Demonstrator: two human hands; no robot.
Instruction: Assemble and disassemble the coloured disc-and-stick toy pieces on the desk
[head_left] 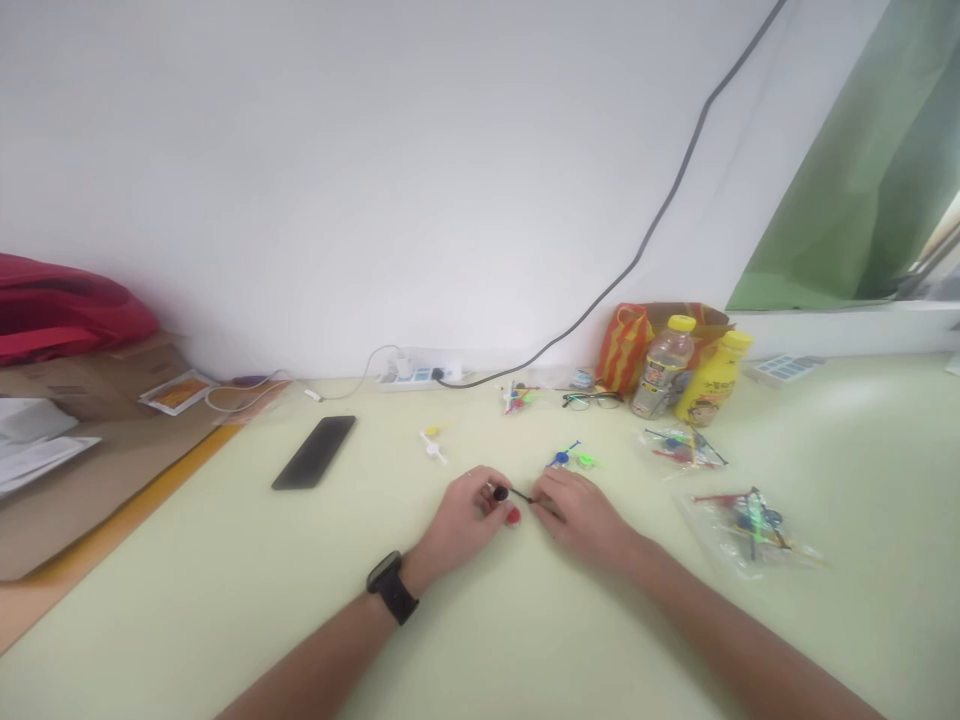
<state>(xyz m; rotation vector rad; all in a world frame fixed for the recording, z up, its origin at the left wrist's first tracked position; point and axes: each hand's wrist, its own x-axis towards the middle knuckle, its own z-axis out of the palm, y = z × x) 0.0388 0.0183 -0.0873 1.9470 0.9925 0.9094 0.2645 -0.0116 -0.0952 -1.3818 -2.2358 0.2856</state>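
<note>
The left hand (pixel 471 512) has its thumb and fingers closed around a black piece (pixel 500 493), at its round end. The right hand (pixel 576 508) pinches the far end of the piece's thin stem, so the piece spans the gap between the two hands, just above the table (pixel 480 640). A red piece (pixel 513 516) sits right by the left thumb; whether they touch cannot be told. A watch (pixel 391 585) is on the left wrist.

Just beyond the right hand lie a blue piece (pixel 561 458) and a green piece (pixel 586 460), side by side. Beyond the left hand are a white piece (pixel 432 449) and a yellow piece (pixel 432 431), with a phone (pixel 315 452) farther left. Two clear packets (pixel 757 522) of coloured parts lie right of the right hand.

Toward the wall (pixel 375 180) are another packet (pixel 517 397), glasses (pixel 589 400), a clear bottle (pixel 661 370), a yellow bottle (pixel 712 380) and a power strip (pixel 420 376) with a dark cable (pixel 673 190) plugged in.
</note>
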